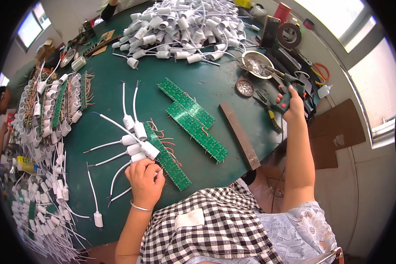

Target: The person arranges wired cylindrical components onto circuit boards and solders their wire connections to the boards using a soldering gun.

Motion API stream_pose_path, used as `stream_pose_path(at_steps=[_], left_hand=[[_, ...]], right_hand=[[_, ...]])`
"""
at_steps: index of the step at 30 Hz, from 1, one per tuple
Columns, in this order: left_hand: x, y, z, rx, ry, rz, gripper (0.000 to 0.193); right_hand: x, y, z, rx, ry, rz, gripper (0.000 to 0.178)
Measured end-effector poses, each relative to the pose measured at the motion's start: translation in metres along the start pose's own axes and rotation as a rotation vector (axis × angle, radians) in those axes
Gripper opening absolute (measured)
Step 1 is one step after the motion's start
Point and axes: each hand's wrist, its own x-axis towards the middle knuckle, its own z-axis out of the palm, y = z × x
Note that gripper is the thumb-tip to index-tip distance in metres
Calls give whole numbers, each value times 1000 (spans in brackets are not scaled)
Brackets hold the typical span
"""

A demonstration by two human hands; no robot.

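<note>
My right hand (293, 103) is wrapped round the green handle of a soldering gun (291, 82). The gun's metal end reaches toward a round metal dish (256, 66) with a silvery, crusted inside. My left hand (146, 182) is closed, fingertips together, at the near side of a green circuit board strip (174, 170); what it pinches is hidden. Just beyond those fingers, several white cylindrical caps with cables (140, 131) lie along the strip's left edge, their cables fanning leftward. Thin red wires stick out from its right edge.
More green circuit boards (193, 119) and a brown bar (240, 136) lie to the right. A big heap of white caps (185, 31) is at the back. Finished-looking board stacks (53, 105) stand left. Pliers (270, 112), a small round tin (244, 87) and tape (289, 35) sit right.
</note>
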Motion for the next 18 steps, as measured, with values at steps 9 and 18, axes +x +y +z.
stream_pose_path(at_steps=[9,18], left_hand=[[-12,-3,-4,-25,24,-34,18],[-25,-49,-97,180,326,-266,17]], right_hand=[[-30,-4,7,-167,-110,-456,37],[-71,-18,0,-171,-145,-411,35]])
